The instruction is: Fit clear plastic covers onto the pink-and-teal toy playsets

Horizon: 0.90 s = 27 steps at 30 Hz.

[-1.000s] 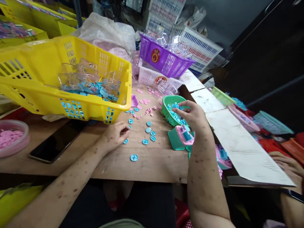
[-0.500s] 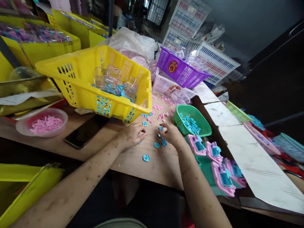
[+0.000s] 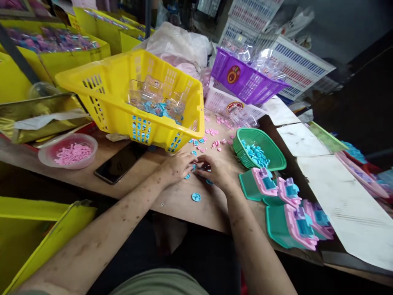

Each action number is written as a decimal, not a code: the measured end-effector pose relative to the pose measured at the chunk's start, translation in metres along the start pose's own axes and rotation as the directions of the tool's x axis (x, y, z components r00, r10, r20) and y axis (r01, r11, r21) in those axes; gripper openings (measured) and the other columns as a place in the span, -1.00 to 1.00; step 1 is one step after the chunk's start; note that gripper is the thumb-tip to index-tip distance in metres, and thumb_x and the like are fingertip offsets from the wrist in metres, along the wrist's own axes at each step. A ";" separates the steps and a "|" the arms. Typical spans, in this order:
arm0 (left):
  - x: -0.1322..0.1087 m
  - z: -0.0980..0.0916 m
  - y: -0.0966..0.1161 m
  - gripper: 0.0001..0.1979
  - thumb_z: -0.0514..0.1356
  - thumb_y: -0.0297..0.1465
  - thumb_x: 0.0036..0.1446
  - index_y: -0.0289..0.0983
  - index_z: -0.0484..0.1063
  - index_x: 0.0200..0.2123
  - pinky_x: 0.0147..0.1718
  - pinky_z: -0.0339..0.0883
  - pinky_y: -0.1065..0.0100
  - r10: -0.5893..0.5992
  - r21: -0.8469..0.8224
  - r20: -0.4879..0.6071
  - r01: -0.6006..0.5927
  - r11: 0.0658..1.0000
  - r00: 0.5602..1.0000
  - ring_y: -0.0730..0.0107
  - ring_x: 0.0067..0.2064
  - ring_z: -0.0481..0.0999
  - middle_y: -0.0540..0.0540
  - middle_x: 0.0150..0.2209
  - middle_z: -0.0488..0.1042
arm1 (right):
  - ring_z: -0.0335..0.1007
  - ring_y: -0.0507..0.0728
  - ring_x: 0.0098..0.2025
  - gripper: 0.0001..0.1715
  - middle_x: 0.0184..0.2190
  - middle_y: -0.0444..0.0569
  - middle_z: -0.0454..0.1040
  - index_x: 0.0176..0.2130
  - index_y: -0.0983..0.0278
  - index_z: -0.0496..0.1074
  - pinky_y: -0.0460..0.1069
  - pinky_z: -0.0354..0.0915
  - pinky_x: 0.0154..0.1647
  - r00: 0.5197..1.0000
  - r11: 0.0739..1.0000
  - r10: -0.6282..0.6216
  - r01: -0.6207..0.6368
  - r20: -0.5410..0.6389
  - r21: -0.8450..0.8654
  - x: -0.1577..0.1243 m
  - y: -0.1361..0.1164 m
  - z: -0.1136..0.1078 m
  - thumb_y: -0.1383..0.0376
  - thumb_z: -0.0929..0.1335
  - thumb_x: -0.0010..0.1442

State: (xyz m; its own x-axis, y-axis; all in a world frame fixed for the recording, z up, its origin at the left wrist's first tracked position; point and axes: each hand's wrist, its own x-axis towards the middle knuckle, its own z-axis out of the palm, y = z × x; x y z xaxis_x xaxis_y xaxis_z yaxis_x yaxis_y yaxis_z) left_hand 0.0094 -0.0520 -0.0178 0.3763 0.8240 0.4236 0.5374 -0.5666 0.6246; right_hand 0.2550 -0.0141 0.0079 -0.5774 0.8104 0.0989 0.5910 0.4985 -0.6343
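Observation:
My left hand [image 3: 179, 167] and my right hand [image 3: 216, 172] meet fingertip to fingertip low over the brown table. A small blue plastic disc [image 3: 194, 167] shows at my closed left fingertips. My right fingers are pinched beside it, and what they hold is hidden. Beneath and about the hands lie more blue discs, one [image 3: 187, 176] by my left fingers and one [image 3: 209, 181] partly under my right hand. Closer to the front edge rests a blue spoked disc [image 3: 196, 197]. Small pink pieces [image 3: 211, 132] are scattered beyond the hands.
A yellow basket [image 3: 123, 112] with clear cases and blue parts stands behind my left hand. To the right are a green basket [image 3: 278, 159] of blue pieces and several green boxes [image 3: 278, 229] with pink rims. A phone [image 3: 118, 166] and pink-filled bowl [image 3: 93, 149] lie left.
My hands have come together, the right moving left to meet the left. A blue disc now shows between the fingertips. The whole view has shifted slightly.

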 end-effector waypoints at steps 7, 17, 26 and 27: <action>0.000 0.008 -0.015 -0.91 0.34 -0.45 0.40 -0.20 0.67 -0.10 0.22 0.55 -0.04 0.002 0.101 0.064 -0.009 0.995 0.998 -0.05 0.10 0.63 -0.22 -0.07 0.66 | 0.71 0.17 -0.16 -0.69 -0.08 0.04 0.75 0.11 0.23 0.69 0.10 0.66 -0.05 0.975 0.994 0.106 -0.101 -0.196 0.033 -0.021 0.014 -0.021 0.19 0.54 0.43; -0.001 -0.002 -0.006 -0.87 0.28 -0.35 0.46 -0.23 0.63 -0.04 0.12 0.59 0.10 -0.082 -0.001 0.032 0.082 0.997 0.996 0.07 0.03 0.67 -0.18 -0.02 0.63 | 0.63 0.11 -0.16 -0.66 0.09 0.04 0.64 0.17 0.16 0.73 0.07 0.63 0.00 0.996 0.998 -0.064 0.062 -0.063 -0.020 -0.022 0.009 -0.003 0.35 0.53 0.44; 0.000 -0.008 0.001 -0.85 0.26 -0.34 0.49 -0.24 0.62 -0.04 0.03 0.59 0.23 -0.110 0.013 0.025 0.109 0.994 0.994 0.22 -0.11 0.63 -0.12 -0.06 0.61 | 0.66 0.19 -0.04 -0.91 -0.11 -0.03 0.69 -0.08 0.19 0.71 0.07 0.58 0.04 0.986 0.990 -0.139 0.140 -0.088 -0.001 -0.022 0.016 -0.002 0.33 0.60 0.40; 0.000 -0.008 0.001 -0.85 0.25 -0.33 0.50 -0.24 0.62 -0.04 0.02 0.59 0.23 -0.110 0.015 0.030 0.110 0.994 0.993 0.22 -0.11 0.63 -0.12 -0.06 0.60 | 0.67 0.21 0.00 -0.90 -0.08 -0.01 0.70 -0.10 0.18 0.72 0.09 0.58 0.11 0.981 0.985 -0.174 0.173 -0.084 -0.013 -0.022 0.016 -0.004 0.34 0.61 0.38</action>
State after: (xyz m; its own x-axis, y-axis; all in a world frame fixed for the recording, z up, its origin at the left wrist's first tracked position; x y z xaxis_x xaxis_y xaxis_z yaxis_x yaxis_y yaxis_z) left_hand 0.0039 -0.0528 -0.0121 0.3369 0.8809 0.3324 0.5867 -0.4725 0.6577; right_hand 0.2800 -0.0230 -0.0012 -0.6219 0.7345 0.2717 0.4890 0.6352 -0.5978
